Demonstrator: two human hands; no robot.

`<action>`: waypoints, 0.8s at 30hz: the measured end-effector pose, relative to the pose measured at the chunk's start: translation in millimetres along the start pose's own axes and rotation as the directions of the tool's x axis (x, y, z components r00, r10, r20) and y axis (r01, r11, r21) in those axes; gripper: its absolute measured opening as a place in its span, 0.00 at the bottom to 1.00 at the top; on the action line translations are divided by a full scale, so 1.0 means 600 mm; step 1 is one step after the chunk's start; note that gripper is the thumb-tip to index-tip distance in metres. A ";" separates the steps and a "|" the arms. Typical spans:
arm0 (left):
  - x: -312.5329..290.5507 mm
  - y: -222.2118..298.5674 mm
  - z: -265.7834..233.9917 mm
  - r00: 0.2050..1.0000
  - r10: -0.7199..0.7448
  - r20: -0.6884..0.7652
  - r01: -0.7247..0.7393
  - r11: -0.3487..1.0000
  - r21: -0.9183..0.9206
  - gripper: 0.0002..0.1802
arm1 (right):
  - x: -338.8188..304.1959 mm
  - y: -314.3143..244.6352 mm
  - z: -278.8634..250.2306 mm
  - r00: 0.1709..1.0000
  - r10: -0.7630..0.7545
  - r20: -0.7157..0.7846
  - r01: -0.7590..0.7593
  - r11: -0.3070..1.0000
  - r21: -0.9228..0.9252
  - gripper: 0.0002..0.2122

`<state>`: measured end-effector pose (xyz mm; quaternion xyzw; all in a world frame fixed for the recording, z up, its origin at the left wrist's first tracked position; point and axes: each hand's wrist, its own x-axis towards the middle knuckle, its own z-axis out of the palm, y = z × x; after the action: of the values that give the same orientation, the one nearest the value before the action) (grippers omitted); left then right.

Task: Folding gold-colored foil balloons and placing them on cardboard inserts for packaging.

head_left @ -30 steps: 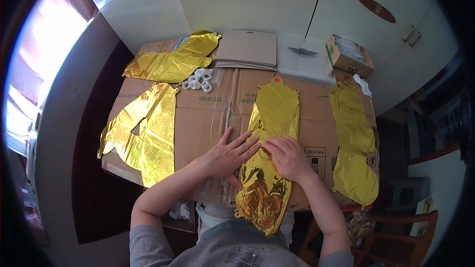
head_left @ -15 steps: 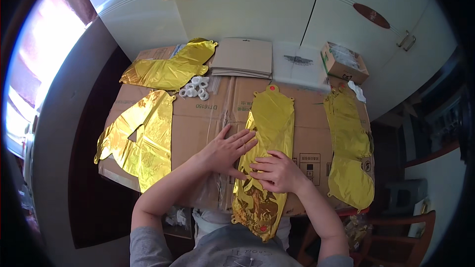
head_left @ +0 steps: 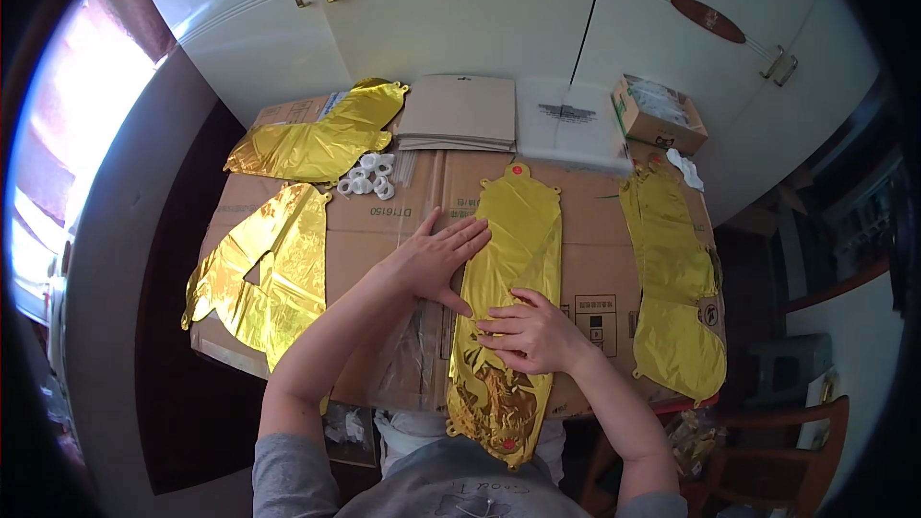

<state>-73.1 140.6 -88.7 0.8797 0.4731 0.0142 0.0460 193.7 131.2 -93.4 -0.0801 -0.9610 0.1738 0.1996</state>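
I see the left hand (head_left: 439,263) and the right hand (head_left: 533,335) lying spread and unclenched on the long gold foil balloon (head_left: 508,269); it rests on the brown cardboard surface (head_left: 595,230), near end overhanging; uneven pressing could, I think, crease it.

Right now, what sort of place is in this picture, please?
Probably a room in a home, used as a makeshift workspace: pale cabinets, a wooden chair, and flat gold foil shapes on cardboard.

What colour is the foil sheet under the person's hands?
Shiny yellow-gold: the foil sheet shows best in the head view.
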 end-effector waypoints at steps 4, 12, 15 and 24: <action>0.010 -0.019 0.002 1.000 -0.009 -0.012 0.008 1.000 -0.030 0.68 | -0.001 0.001 -0.001 1.000 0.007 0.013 -0.008 1.000 0.017 0.11; -0.016 -0.014 0.002 0.995 -0.084 -0.048 0.082 0.995 -0.057 0.60 | -0.004 0.002 0.001 1.000 0.018 0.018 -0.018 1.000 0.017 0.11; -0.015 -0.012 0.004 0.995 -0.084 -0.061 0.083 0.996 -0.023 0.58 | -0.006 0.002 0.003 1.000 0.017 0.009 -0.018 0.999 0.032 0.11; -0.009 -0.007 0.007 0.996 -0.044 -0.074 0.045 0.999 0.015 0.56 | -0.006 0.002 0.002 1.000 0.015 -0.001 -0.015 0.999 0.041 0.11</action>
<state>-79.3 138.2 -92.9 0.8682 0.4939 0.0415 0.0214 196.6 131.0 -96.3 -0.0834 -0.9565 0.1946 0.2007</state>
